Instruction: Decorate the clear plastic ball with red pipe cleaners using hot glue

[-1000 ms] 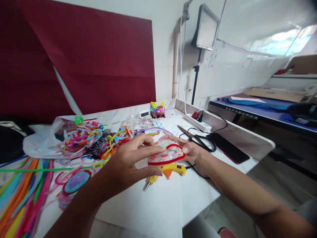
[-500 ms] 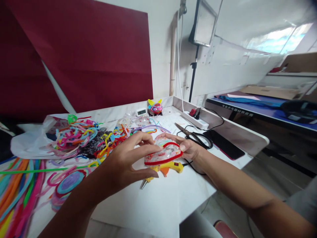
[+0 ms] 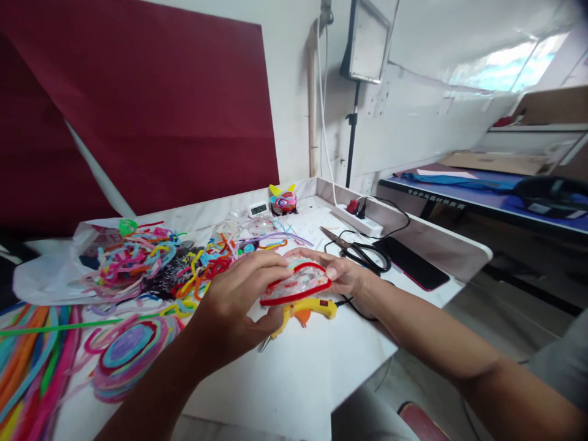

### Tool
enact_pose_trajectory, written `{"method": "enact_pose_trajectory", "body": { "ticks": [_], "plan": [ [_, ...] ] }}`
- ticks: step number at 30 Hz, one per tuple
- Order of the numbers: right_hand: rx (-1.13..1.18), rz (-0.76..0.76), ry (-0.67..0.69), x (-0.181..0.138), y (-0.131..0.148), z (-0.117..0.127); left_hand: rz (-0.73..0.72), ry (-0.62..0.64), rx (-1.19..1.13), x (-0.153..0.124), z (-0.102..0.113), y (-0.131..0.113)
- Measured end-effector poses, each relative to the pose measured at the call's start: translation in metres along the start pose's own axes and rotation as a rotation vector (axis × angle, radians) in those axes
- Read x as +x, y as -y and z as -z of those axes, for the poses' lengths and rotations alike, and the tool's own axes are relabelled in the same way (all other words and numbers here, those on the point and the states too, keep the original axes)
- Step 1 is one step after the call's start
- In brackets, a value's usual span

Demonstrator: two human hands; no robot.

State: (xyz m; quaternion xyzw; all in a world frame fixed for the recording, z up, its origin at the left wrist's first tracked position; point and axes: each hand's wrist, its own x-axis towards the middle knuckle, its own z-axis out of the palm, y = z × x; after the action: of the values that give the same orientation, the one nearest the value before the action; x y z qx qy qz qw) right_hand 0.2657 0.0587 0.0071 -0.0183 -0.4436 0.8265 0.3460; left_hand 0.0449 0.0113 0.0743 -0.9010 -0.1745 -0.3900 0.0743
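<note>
A clear plastic dome (image 3: 301, 283) edged with a red fuzzy strip, probably pipe cleaner, is held up over the table between both hands. My right hand (image 3: 343, 275) pinches its right end, thumb on the red edge and fingers behind. Around its left end curls my left hand (image 3: 245, 291), fingers over the top and thumb below; its exact contact is partly hidden. Just under the dome lies a yellow hot glue gun (image 3: 315, 305), nozzle pointing left toward me. Black-handled scissors (image 3: 356, 250) lie beyond my right hand.
Left on the table are a heap of coloured pipe cleaners (image 3: 138, 257), long strips (image 3: 34, 361) and a coiled disc (image 3: 131, 352). At the back stand a digital timer (image 3: 258, 210) and a colourful animal-like figure (image 3: 285, 201). A phone (image 3: 413, 263) and power strip (image 3: 358, 220) lie right.
My left hand has closed in on the dome, its thumb curling nearer the red edge. The whole view has shifted slightly, and the right hand keeps its pinch.
</note>
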Motion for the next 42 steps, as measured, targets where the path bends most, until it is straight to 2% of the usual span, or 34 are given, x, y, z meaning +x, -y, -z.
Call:
{"method": "enact_pose_trajectory", "body": {
  "ticks": [6, 12, 22, 33, 38, 42],
  "plan": [
    [0.005, 0.003, -0.022, 0.0, -0.002, -0.001, -0.024, -0.164, 0.115, -0.002, -0.016, -0.004],
    [-0.025, 0.014, -0.027, 0.001, -0.003, -0.007, -0.072, -0.222, 0.168, -0.01, -0.02, -0.002],
    [-0.051, 0.015, -0.027, 0.003, -0.009, -0.005, -0.078, -0.215, 0.289, -0.015, -0.021, 0.005],
    [-0.052, -0.055, -0.043, 0.002, -0.008, -0.006, -0.052, -0.199, 0.382, -0.015, -0.018, 0.007],
    [-0.17, -0.011, -0.097, 0.003, -0.003, -0.004, -0.047, -0.209, 0.416, -0.016, -0.017, 0.011],
    [-0.382, 0.064, -0.146, 0.003, 0.003, -0.003, -0.083, -0.23, 0.423, -0.018, -0.019, 0.018]
  ]
}}
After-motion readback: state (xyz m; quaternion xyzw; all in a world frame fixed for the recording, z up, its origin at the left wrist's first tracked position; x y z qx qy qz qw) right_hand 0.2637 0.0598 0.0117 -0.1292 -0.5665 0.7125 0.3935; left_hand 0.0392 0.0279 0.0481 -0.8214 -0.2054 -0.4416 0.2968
